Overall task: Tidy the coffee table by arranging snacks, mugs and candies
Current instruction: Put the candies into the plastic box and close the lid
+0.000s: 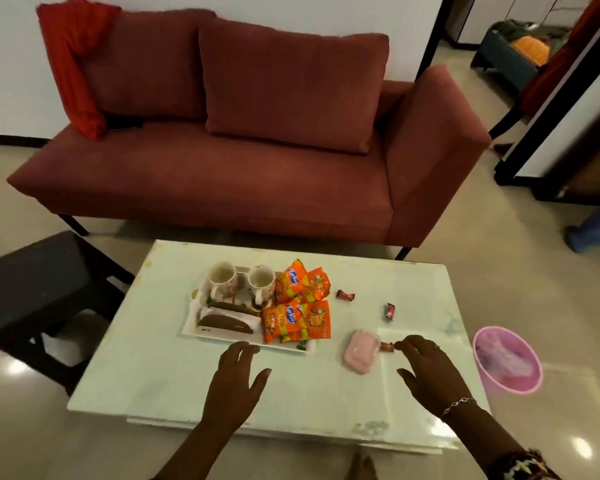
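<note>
On the white coffee table (174,379) sits a white tray (192,332) with two floral mugs (222,276) (261,281), two brown snack bars in white wrappers (227,322) and several orange snack packets (297,306). Loose candies lie to the right: one dark red (345,295), one red (390,311), one brown (387,347). A small pink container (361,351) rests beside the brown candy. My left hand (236,382) hovers open just in front of the tray. My right hand (430,368) is open, its fingertips at the brown candy.
A red sofa (222,174) stands behind the table with a red cloth (73,64) draped over its back. A dark stool (39,289) is at the left. A pink waste bin (506,358) stands on the floor at the table's right.
</note>
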